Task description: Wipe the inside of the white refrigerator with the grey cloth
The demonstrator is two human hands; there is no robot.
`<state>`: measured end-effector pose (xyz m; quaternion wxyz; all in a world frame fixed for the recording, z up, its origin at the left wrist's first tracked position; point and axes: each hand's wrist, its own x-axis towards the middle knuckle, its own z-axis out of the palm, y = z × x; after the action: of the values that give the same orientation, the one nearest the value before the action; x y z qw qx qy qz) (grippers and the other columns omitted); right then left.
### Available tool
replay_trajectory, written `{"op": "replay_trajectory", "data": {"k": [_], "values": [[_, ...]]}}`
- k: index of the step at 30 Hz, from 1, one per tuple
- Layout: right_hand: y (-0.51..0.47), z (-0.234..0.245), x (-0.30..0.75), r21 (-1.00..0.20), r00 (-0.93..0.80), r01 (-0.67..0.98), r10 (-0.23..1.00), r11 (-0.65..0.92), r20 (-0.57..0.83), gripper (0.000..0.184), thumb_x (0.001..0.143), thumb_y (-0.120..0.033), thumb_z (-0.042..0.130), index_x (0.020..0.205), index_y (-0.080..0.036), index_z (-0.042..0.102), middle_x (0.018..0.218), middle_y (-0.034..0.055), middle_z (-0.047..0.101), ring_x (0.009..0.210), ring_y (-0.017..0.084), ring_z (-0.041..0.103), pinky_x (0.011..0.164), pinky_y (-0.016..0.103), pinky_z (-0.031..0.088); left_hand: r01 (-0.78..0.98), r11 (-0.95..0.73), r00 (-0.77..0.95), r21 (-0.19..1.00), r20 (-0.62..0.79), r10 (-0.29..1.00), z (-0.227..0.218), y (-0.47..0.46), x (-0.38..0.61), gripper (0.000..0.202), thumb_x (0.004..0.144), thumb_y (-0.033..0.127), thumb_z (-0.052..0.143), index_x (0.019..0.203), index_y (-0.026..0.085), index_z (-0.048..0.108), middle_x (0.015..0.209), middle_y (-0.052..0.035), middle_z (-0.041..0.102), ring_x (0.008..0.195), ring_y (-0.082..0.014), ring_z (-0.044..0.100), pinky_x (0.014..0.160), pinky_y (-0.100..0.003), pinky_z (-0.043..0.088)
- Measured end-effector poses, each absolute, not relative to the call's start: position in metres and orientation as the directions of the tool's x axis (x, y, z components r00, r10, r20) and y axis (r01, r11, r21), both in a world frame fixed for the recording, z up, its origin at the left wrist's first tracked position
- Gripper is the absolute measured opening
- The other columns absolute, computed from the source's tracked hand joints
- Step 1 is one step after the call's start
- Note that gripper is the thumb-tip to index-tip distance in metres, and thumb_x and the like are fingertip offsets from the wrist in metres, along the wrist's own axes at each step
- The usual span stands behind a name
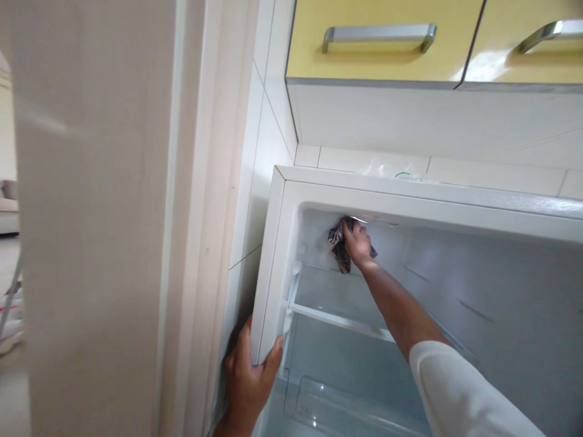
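Note:
An open white fridge (273,243) fills the lower right of the head view. My right hand (356,244) reaches deep inside it and presses a crumpled grey cloth (339,246) against the upper back wall, fingers closed on the cloth. My left hand (248,379) grips the left front edge of the fridge body, thumb on the inside and fingers wrapped round the outer side. A glass shelf (328,297) lies below the cloth. A clear plastic bin (328,406) sits lower down.
A white door frame (104,243) stands close at the left. White wall tiles (266,139) run behind the fridge. Yellow cabinets with metal handles (378,33) hang above. A thin plastic bag (392,170) lies on the fridge top.

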<state>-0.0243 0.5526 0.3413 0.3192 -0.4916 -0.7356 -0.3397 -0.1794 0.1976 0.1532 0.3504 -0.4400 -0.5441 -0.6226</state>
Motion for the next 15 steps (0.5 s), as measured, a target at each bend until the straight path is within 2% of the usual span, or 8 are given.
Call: {"op": "replay_trajectory", "data": {"k": [3, 7, 9, 12, 15], "values": [[0.560, 0.337, 0.011, 0.109, -0.201, 0.973, 0.504, 0.206, 0.840, 0.061, 0.101, -0.015, 0.031, 0.159, -0.033, 0.041, 0.140, 0.0211, 0.051, 0.110, 0.032, 0.055, 0.078, 0.038, 0.050, 0.914, -0.151, -0.378, 0.377, 0.925, 0.026, 0.152, 0.198, -0.180, 0.046, 0.097, 0.052, 0.063, 0.122, 0.013, 0.062, 0.099, -0.0163, 0.081, 0.080, -0.0269, 0.081, 0.068, -0.030, 0.067], [0.567, 0.331, 0.043, -0.076, 0.025, 0.993, 0.488, 0.086, 0.873, 0.057, 0.101, -0.015, 0.026, 0.155, -0.019, 0.045, 0.139, 0.0303, 0.046, 0.111, 0.037, 0.055, 0.073, 0.040, 0.050, 0.918, -0.142, -0.372, 0.372, 0.928, 0.023, 0.152, 0.198, -0.179, 0.045, 0.097, 0.051, 0.063, 0.123, 0.014, 0.062, 0.100, -0.0163, 0.081, 0.082, -0.0271, 0.081, 0.068, -0.031, 0.067], [0.573, 0.328, 0.051, -0.148, 0.100, 0.987, 0.478, 0.064, 0.872, 0.056, 0.102, -0.017, 0.024, 0.153, -0.017, 0.047, 0.142, 0.0314, 0.045, 0.113, 0.039, 0.056, 0.073, 0.041, 0.050, 0.921, -0.133, -0.367, 0.367, 0.930, 0.025, 0.152, 0.198, -0.179, 0.044, 0.097, 0.051, 0.063, 0.122, 0.014, 0.062, 0.099, -0.0168, 0.081, 0.082, -0.0271, 0.081, 0.068, -0.031, 0.067], [0.582, 0.322, 0.057, -0.266, 0.198, 0.961, 0.491, 0.071, 0.848, 0.058, 0.101, -0.017, 0.027, 0.157, -0.019, 0.042, 0.147, 0.0313, 0.045, 0.118, 0.041, 0.058, 0.076, 0.045, 0.053, 0.918, -0.141, -0.371, 0.370, 0.928, 0.023, 0.150, 0.198, -0.179, 0.044, 0.097, 0.050, 0.064, 0.122, 0.015, 0.062, 0.099, -0.0161, 0.081, 0.082, -0.0265, 0.081, 0.068, -0.030, 0.067], [0.585, 0.310, 0.058, -0.418, 0.346, 0.908, 0.528, 0.019, 0.775, 0.063, 0.098, -0.014, 0.032, 0.161, -0.010, 0.033, 0.143, 0.0386, 0.046, 0.119, 0.044, 0.060, 0.079, 0.054, 0.056, 0.915, -0.155, -0.373, 0.372, 0.928, 0.023, 0.149, 0.198, -0.179, 0.044, 0.097, 0.048, 0.065, 0.124, 0.013, 0.061, 0.103, -0.0171, 0.081, 0.085, -0.0271, 0.081, 0.071, -0.030, 0.067]]}}
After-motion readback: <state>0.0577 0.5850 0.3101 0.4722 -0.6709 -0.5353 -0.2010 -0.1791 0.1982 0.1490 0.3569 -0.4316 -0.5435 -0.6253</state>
